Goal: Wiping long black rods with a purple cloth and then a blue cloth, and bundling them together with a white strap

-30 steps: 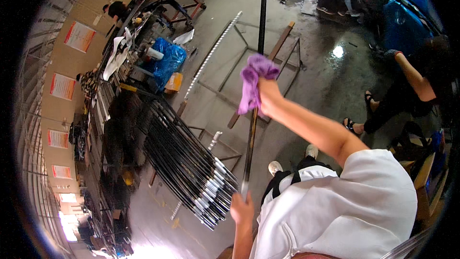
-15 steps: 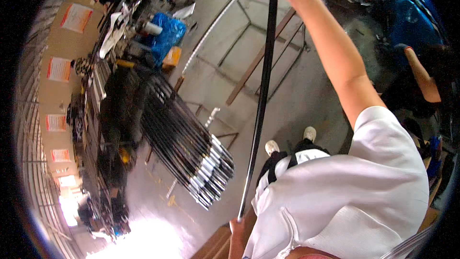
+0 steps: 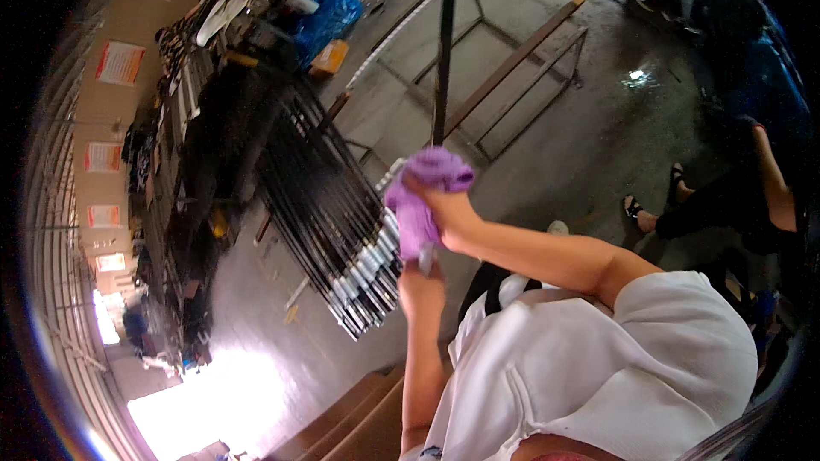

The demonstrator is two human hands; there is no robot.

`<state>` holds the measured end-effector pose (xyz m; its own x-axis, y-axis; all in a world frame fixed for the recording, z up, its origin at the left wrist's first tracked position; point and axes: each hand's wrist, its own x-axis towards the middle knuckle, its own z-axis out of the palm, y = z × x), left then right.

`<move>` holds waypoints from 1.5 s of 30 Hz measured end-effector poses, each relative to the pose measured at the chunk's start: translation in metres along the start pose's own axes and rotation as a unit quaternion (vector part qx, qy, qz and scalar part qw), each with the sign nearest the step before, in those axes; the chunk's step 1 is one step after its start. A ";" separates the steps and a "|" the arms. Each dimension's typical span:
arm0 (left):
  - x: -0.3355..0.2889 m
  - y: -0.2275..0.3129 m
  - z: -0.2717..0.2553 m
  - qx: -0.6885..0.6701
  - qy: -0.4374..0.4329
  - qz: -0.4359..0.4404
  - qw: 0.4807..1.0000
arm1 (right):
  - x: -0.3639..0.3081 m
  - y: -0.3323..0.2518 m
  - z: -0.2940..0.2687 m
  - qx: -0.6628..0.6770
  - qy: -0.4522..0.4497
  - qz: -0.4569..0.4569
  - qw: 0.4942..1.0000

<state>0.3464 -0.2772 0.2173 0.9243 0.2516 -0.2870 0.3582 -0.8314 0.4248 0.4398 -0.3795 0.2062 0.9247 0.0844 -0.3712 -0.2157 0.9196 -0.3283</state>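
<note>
Left hand (image 3: 421, 283), a little blurred, is closed round the pale lower end of a black rod (image 3: 444, 51); right hand (image 3: 446, 209), just above it, is closed on a bunched purple cloth (image 3: 416, 220) that wraps the same rod. From the cloth the rod runs up toward 12 o'clock and out of view at the top.

Reckoned from the cloth, and starting at the far left, posters (image 3: 120, 62) in orange and white hang on a tan wall (image 3: 96, 111) between 9 and 11 o'clock. Next comes dark clutter (image 3: 162, 205) at about 9 o'clock. At 11 o'clock sits a blue bag (image 3: 331, 21), with an orange box (image 3: 329, 58) just beneath it. More black rods (image 3: 320, 196) lie side by side in a slanting row at 9 o'clock, their white-banded ends at 8 o'clock, near the left hand. A metal frame (image 3: 517, 67) stands on the floor (image 3: 589, 132) at 1 o'clock, behind the rod. The person's white shirt (image 3: 598, 358) fills 4 to 5 o'clock. At 3 o'clock are a co-worker's dark sandals (image 3: 633, 207) and, farther right, a bare forearm (image 3: 773, 179).
</note>
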 end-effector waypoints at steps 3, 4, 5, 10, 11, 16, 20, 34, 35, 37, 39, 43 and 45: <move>-0.026 -0.102 0.010 0.101 0.022 -0.069 0.992 | 0.051 -0.077 0.008 0.002 0.034 -0.078 0.996; -0.040 -0.148 0.014 0.106 0.041 -0.064 0.991 | 0.070 -0.102 0.005 -0.005 0.014 -0.071 0.997; -0.056 -0.189 0.020 0.116 0.088 -0.034 0.989 | 0.078 -0.128 0.009 -0.060 0.002 -0.137 0.989; -0.131 -0.308 -0.005 0.151 0.120 -0.021 0.981 | 0.124 -0.256 0.027 -0.132 0.087 -0.164 0.974; -0.140 -0.327 -0.007 0.131 0.111 -0.072 0.982 | 0.148 -0.279 0.014 -0.149 0.051 -0.180 0.971; -0.182 -0.363 -0.009 0.096 0.112 -0.139 0.979 | 0.158 -0.304 0.054 -0.225 -0.046 -0.203 0.952; -0.204 -0.406 -0.016 0.094 0.121 -0.239 0.959 | 0.163 -0.295 0.042 -0.257 -0.039 -0.191 0.947; 0.060 -0.477 0.021 -0.058 0.186 -0.395 0.898 | 0.080 -0.011 -0.144 -0.418 0.249 0.072 0.871; 0.074 -0.485 0.017 -0.064 0.175 -0.397 0.899 | 0.073 -0.014 -0.160 -0.414 0.246 0.088 0.872; 0.100 -0.498 0.014 -0.079 0.153 -0.404 0.898 | 0.063 -0.019 -0.176 -0.422 0.265 0.058 0.865; 0.118 -0.513 0.020 -0.074 0.147 -0.380 0.910 | 0.055 -0.032 -0.184 -0.445 0.296 0.035 0.844; 0.140 -0.539 0.034 -0.002 0.157 -0.329 0.931 | 0.045 -0.030 -0.159 -0.469 0.308 0.032 0.827; 0.148 -0.538 0.035 0.056 0.160 -0.331 0.928 | 0.041 -0.032 -0.158 -0.467 0.302 0.032 0.830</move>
<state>0.2856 0.1902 -0.0841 0.5055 0.8446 -0.1765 0.8619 -0.4847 0.1490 0.4354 -0.4659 0.0641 0.6363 -0.3462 -0.6894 -0.6686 0.1985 -0.7167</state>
